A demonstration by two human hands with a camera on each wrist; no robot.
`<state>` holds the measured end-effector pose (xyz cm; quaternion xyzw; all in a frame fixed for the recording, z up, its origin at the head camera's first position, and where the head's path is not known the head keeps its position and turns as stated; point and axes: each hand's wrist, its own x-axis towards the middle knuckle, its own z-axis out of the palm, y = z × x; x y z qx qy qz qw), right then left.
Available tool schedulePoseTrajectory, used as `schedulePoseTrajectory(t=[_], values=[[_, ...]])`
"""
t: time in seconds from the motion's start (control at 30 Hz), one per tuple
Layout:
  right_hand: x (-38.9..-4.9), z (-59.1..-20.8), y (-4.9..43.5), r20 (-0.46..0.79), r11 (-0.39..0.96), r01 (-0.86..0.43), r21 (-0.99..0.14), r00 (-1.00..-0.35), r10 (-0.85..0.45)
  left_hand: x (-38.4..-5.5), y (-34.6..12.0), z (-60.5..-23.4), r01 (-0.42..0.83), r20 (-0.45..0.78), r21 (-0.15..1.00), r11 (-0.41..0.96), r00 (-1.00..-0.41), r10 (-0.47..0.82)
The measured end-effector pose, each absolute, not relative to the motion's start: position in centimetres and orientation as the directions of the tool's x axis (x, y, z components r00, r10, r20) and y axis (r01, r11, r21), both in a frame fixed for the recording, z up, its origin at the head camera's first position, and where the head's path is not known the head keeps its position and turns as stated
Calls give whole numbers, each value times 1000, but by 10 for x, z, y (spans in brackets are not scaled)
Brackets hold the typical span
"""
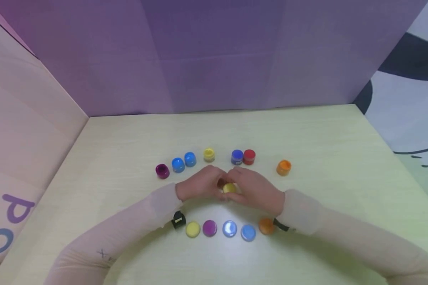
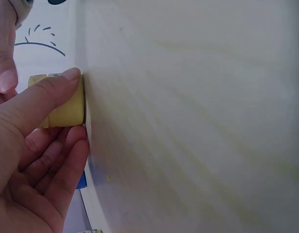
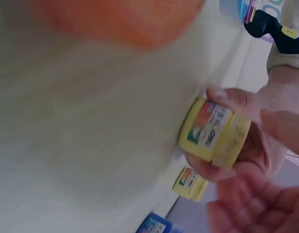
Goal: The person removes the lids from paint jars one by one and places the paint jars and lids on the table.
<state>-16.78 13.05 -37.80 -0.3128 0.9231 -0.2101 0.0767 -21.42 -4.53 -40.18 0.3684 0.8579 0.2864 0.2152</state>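
Item: yellow jar [image 1: 230,188], squat, one; over mid-counter [image 1: 324,158], between the hands. Left hand [image 1: 201,184], nine o'clock: thumb and fingers pinch its sides. Right hand [image 1: 256,190], three o'clock: fingers parted, loosely bent, gripping nothing.
Hazards: a twist against that fingertip pinch could spin or tip it; a slip could spill any contents (whether capped, cannot tell). A shove toward eleven o'clock might strike the open yellow pot [image 1: 209,154].
Orientation: near upright, top skyward; base-to-top axis roughly vertical, scarcely a long one; label facing three o'clock.
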Motion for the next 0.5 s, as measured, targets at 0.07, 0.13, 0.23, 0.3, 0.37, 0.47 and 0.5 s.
schedulePoseTrajectory(t=[0.07, 0.13, 0.23, 0.3, 0.37, 0.47, 0.5], values=[[-166, -378, 129, -43, 757, -484, -439, -830, -556, -215, -45, -401, 505, -160, 661, 556, -629, 761], [-164, -378, 128, -79, 784, -428, -449, -855, -512, -215, -44, -401, 502, -161, 667, 551, -625, 764], [-164, -379, 126, -116, 802, -368, -469, -875, -470, -216, -44, -402, 504, -162, 666, 550, -622, 766], [-165, -379, 125, -127, 804, -351, -479, -879, -460, -217, -44, -402, 507, -163, 664, 549, -619, 768], [-167, -380, 125, -133, 798, -351, -490, -874, -467, -218, -43, -403, 508, -165, 662, 551, -619, 768], [-170, -379, 126, -128, 777, -400, -486, -847, -516, -219, -43, -404, 513, -161, 659, 550, -618, 769], [-171, -378, 127, -127, 769, -421, -481, -834, -537, -219, -43, -404, 512, -160, 660, 549, -618, 769]])
